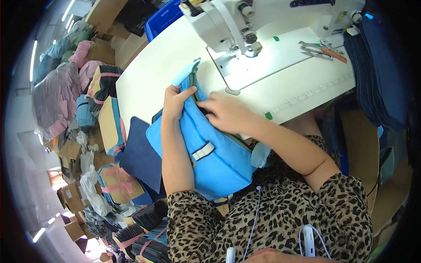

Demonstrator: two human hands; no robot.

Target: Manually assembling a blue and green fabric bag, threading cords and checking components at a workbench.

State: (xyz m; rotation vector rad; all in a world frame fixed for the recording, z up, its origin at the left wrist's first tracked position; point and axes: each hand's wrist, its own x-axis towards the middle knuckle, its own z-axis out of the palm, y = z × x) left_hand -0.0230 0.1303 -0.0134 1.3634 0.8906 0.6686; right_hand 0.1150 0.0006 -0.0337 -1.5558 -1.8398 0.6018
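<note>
Sleeves, leopard-print: nearest the camera, at the lower edge; both forearms rise from them.

Bag, light blue fabric: lies across the person's lap and against the near edge of the white table, its upper end resting on the tabletop. A small white-and-grey tab is sewn on its face.

Left hand: closed on the bag's upper left edge, thumb on the near face, fingers curled behind the fabric; a firm pinch grip.

Right hand: laid flat over the bag's top opening, fingers close together and pointing left, tips pressing the dark trim. Whether they pinch anything beneath cannot be told.

Sewing machine, white: farther back on the table, well apart from both hands.

Scissors, orange-handled: on the table right of the machine.

Dark blue fabric stack: far right.

Bundled fabric pieces: piled left of the table, on the floor.
</note>
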